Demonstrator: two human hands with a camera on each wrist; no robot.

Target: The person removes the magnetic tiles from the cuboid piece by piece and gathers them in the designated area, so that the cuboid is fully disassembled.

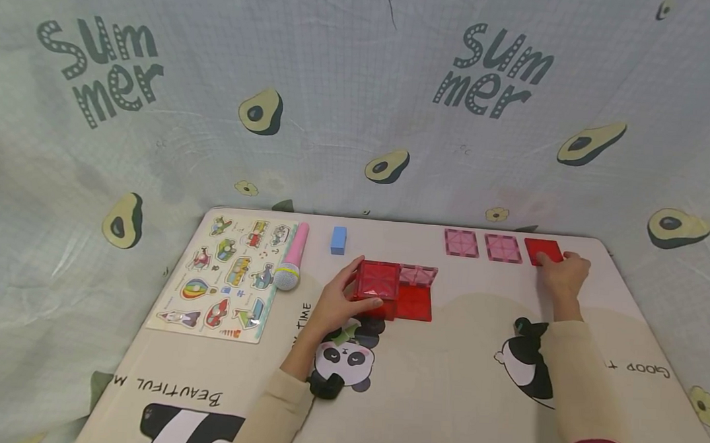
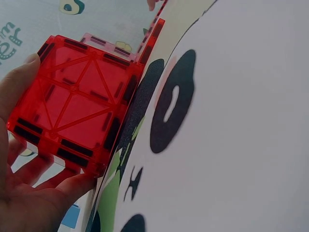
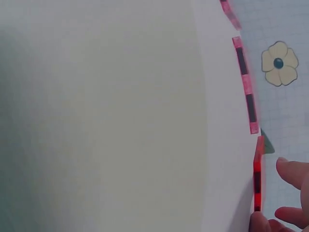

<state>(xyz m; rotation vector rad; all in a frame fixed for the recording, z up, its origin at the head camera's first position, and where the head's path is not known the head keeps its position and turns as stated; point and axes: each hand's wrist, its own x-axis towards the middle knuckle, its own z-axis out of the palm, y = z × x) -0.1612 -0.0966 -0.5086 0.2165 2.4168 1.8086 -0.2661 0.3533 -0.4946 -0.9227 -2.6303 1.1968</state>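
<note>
The left hand [image 1: 335, 308] grasps a red box [image 1: 378, 280] of see-through tiles at the middle of the table [image 1: 442, 397], thumb on its near side and fingers along its left. Against the box's right side lies a flat red tile [image 1: 415, 305], with a pink tile [image 1: 418, 276] upright at its far edge. At the far right, the right hand [image 1: 568, 278] is unclenched over a loose red tile [image 1: 543, 245]: fingertips touch its right edge, thumb raised just above it. Left of that lie two pink tiles [image 1: 503, 248]; farther left are a blue block [image 1: 339, 240], a toy microphone [image 1: 295, 252] and a picture board [image 1: 215, 278].
</note>
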